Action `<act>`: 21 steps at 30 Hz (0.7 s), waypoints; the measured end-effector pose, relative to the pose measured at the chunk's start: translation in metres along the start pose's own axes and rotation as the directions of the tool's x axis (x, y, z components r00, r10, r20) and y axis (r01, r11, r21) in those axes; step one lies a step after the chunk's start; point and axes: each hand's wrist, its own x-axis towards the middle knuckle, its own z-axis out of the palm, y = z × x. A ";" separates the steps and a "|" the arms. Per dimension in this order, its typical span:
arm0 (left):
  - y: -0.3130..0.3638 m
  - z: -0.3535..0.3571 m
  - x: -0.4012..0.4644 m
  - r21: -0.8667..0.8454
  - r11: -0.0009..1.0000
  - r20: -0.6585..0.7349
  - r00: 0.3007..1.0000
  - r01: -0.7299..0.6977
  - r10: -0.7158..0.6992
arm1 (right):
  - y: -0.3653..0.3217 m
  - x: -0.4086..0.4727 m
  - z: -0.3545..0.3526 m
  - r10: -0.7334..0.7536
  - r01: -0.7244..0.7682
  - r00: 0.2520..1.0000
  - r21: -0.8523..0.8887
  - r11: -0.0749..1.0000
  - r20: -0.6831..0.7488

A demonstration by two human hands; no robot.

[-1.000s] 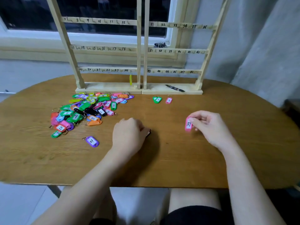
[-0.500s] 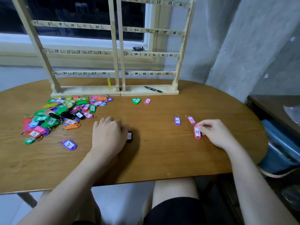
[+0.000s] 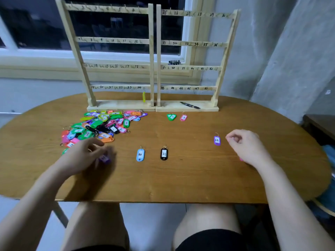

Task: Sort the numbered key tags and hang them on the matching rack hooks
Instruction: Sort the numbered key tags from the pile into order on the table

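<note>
Head view, what do the hands do?
— Left hand (image 3: 85,154) is blurred, low over the table (image 3: 181,182) at the near edge of the pile of tags (image 3: 101,126). Its fingers are curled toward a purple tag (image 3: 104,158) under the fingertips; I cannot tell whether they pinch it or only touch it.

— And the right?
— Right hand (image 3: 244,146) rests at the right side of the table, fingers curled, thumb and forefinger tips close together. Nothing shows between them. A sliver of pink (image 3: 241,159) peeks out under the wrist side of that hand.

— Where are the sorted tags?
— A blue tag marked 30 (image 3: 140,155) and a black tag marked 31 (image 3: 164,154) lie side by side, apart, in the near middle. A purple tag marked 26 (image 3: 217,140) lies just left of the right hand. Farther off, a green tag (image 3: 171,117) and a pink tag marked 3 (image 3: 183,117) lie near the rack's base.

— The rack?
— The wooden rack (image 3: 154,57) stands at the far edge, rows numbered. One yellow tag (image 3: 144,96) hangs by hook 24. A black marker (image 3: 190,105) lies on the right base.
</note>
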 end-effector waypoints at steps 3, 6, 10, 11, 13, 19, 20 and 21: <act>-0.008 0.001 -0.005 0.005 0.999 0.046 0.998 -0.042 0.042 | -0.041 0.003 0.023 -0.129 0.127 0.991 0.049 0.991 0.033; -0.012 0.000 -0.004 -0.007 0.996 0.004 0.996 -0.086 0.086 | -0.079 0.013 0.055 -0.220 0.213 0.965 0.063 0.975 0.142; -0.020 -0.002 0.000 -0.023 0.993 -0.012 0.993 -0.117 0.117 | -0.125 0.031 0.104 -0.315 0.301 0.901 0.092 0.949 0.298; -0.021 -0.001 0.001 -0.021 0.992 -0.014 0.992 -0.123 0.123 | -0.136 0.035 0.116 -0.332 0.318 0.883 0.097 0.943 0.333; -0.023 0.001 0.003 -0.011 0.990 -0.021 0.990 -0.137 0.137 | -0.155 0.045 0.140 -0.342 0.327 0.859 0.106 0.939 0.381; -0.039 -0.006 0.003 -0.084 0.971 -0.013 0.974 -0.224 0.224 | -0.205 0.070 0.199 -0.373 0.355 0.842 0.120 0.927 0.390; -0.041 -0.009 0.001 -0.108 0.967 0.014 0.973 -0.229 0.232 | -0.211 0.072 0.208 -0.373 0.360 0.843 0.108 0.927 0.388; -0.043 -0.011 0.001 -0.124 0.964 0.034 0.970 -0.237 0.243 | -0.217 0.075 0.216 -0.373 0.368 0.845 0.089 0.925 0.384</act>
